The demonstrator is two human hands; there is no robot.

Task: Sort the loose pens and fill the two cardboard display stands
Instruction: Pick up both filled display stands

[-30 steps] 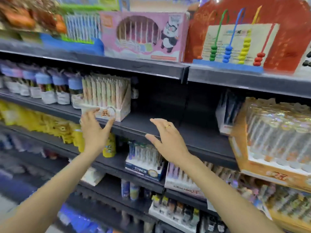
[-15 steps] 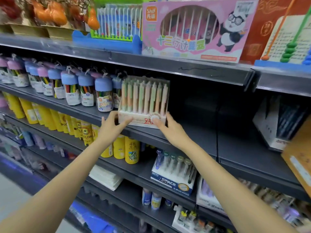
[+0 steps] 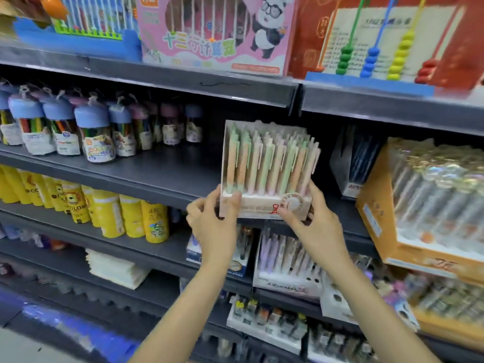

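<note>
— Where is there room on that dark shelf?

— Between the row of blue-capped marker jars on the left and the cardboard display stand, a bare stretch runs to the back.

— And to the right of the stand?

— Tight. A dark pen box sits just beside it, then the orange carton juts forward past the shelf edge.

— Above?

— The upper shelf lip hangs close over the pen tops, little gap there.

— Below?

— Yellow canisters and more pen boxes crowd the next shelf.

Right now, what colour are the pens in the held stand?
Pastel green, peach and pink pens, head view.
</note>
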